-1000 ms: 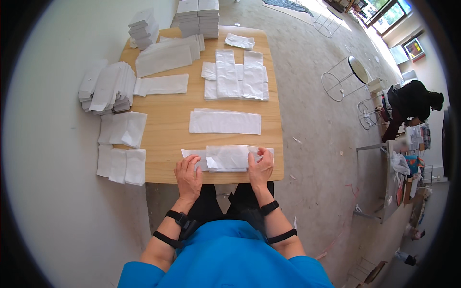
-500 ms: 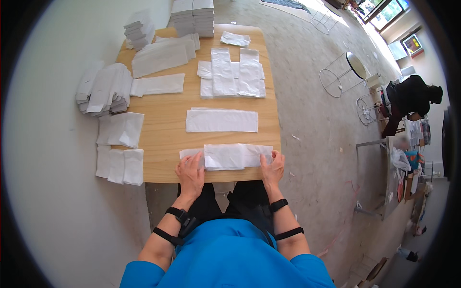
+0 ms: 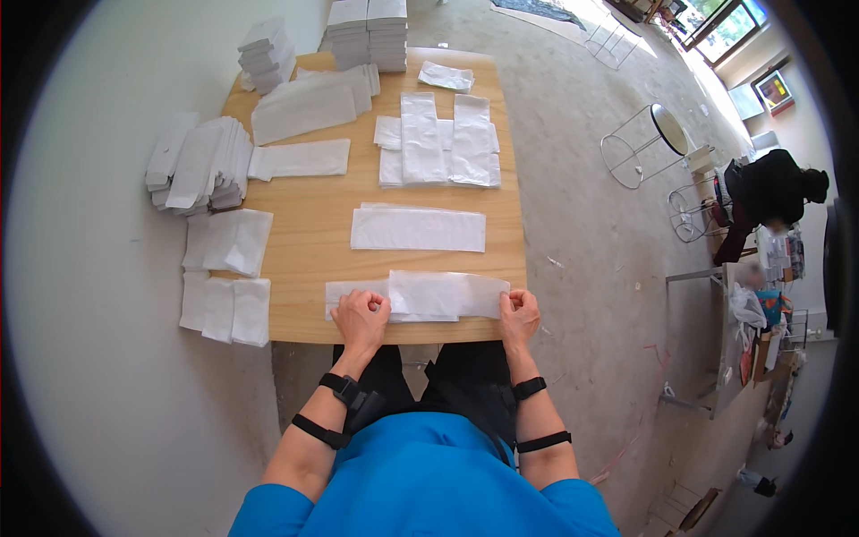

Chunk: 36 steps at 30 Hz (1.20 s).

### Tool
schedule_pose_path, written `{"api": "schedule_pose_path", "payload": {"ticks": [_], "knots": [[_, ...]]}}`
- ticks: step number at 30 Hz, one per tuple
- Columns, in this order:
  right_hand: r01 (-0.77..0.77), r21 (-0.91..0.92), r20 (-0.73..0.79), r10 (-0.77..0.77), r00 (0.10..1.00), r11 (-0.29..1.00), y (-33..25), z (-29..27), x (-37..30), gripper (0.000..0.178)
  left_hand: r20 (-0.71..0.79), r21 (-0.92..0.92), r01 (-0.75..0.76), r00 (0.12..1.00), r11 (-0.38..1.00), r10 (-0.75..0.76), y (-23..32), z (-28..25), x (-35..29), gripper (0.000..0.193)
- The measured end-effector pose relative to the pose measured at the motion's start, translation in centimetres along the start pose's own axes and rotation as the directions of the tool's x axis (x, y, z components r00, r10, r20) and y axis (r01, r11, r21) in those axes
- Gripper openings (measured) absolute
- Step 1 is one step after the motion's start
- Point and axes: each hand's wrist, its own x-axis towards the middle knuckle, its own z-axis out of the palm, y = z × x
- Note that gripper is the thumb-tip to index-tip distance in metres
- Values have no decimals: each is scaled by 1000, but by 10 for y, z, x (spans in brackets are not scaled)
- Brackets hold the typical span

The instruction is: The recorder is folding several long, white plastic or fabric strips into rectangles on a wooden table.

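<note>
Along the table's near edge lie overlapping thin white sleeves or sheets, soft like paper or plastic film; I cannot tell which. The upper white sleeve (image 3: pixel 438 294) reaches toward the right over a lower white sleeve (image 3: pixel 344 291). My right hand (image 3: pixel 520 313) pinches the upper sleeve's right end between thumb and finger. Curled over the lower sleeve, my left hand (image 3: pixel 361 315) is closed at the upper sleeve's left edge; whatever its fingertips hold is hidden. Just beyond, a flat pair of white sleeves (image 3: pixel 418 229) lies crosswise.
More sleeves lie in crossed stacks (image 3: pixel 434 148) on the wooden table (image 3: pixel 304 259). Folded white bundles (image 3: pixel 210 166) line its left side by the wall; box-like white stacks (image 3: pixel 367 36) stand at the back. A round stool (image 3: pixel 669 130) and a person in black (image 3: pixel 769 192) are on the right.
My right hand has moved slightly right and closed on the upper sleeve's end, which now stretches farther across. My left hand has shifted a little right, its fingers curling together.
</note>
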Motion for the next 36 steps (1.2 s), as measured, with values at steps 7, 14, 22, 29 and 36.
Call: {"api": "schedule_pose_path", "payload": {"ticks": [7, 14, 22, 29, 36], "knots": [[36, 84, 96, -44, 994, 996, 3, -11, 4, 17, 30, -95, 114, 993, 989, -112, 5, 4, 10, 22], [22, 149, 153, -46, 987, 989, 8, -7, 5, 23, 127, -75, 137, 984, 988, -127, 1, 11, 15, 21], [-49, 179, 186, 15, 982, 983, 12, -20, 6, 30, 163, -162, 151, 979, 975, -125, -5, 7, 1, 25], [-71, 166, 208, 36, 978, 984, 4, -23, 4, 31, 159, -201, 188, 975, 961, -158, -10, 8, 0, 22], [169, 58, 69, -173, 983, 984, 3, -23, 5, 31, -114, -238, 26, 992, 971, -54, -26, -12, -6, 35]]}}
